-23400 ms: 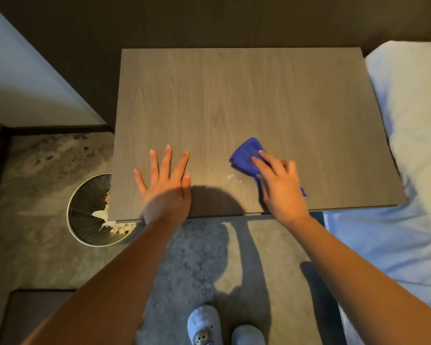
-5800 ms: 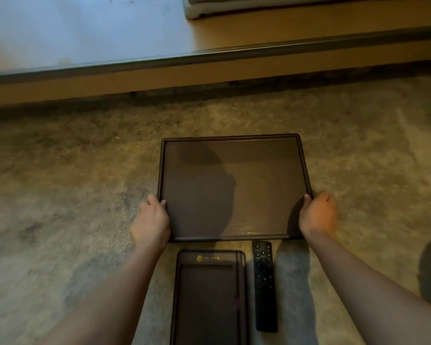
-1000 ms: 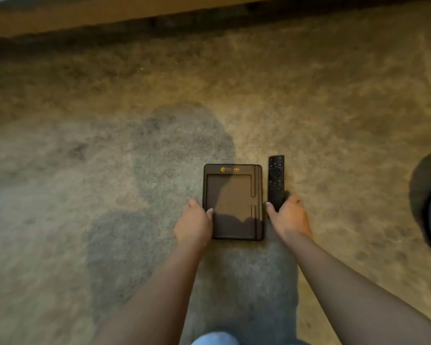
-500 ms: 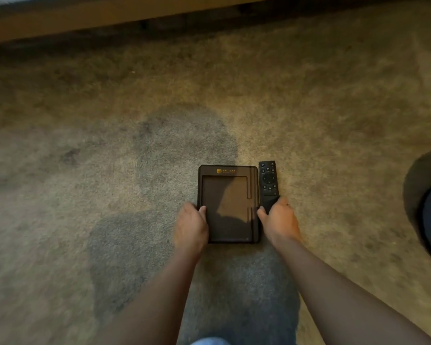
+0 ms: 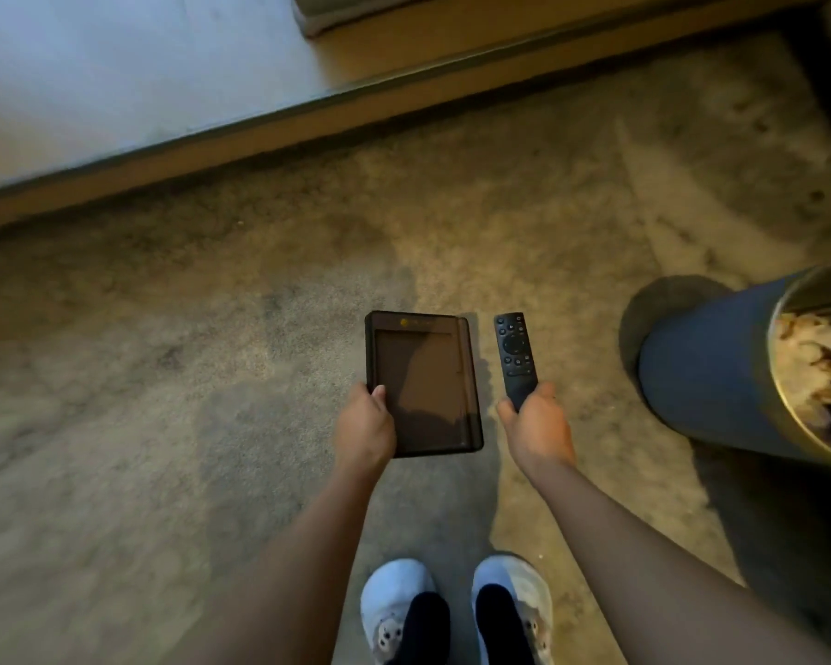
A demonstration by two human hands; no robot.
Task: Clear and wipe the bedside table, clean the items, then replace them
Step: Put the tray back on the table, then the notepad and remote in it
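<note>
Two things are held above the carpet (image 5: 116, 424): left hand (image 5: 364, 430) grips the tray (image 5: 423, 383), right hand (image 5: 538, 427) the remote (image 5: 515, 357) beside it, long axes pointing away; the table is not visible.

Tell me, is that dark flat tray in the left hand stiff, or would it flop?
Probably stiff: the tray stays flat though the left hand pinches only one lower corner. It seems fairly light, since that single grip carries it. Its raised rim likely gives the fingers a hold, so slipping looks unlikely.
</note>
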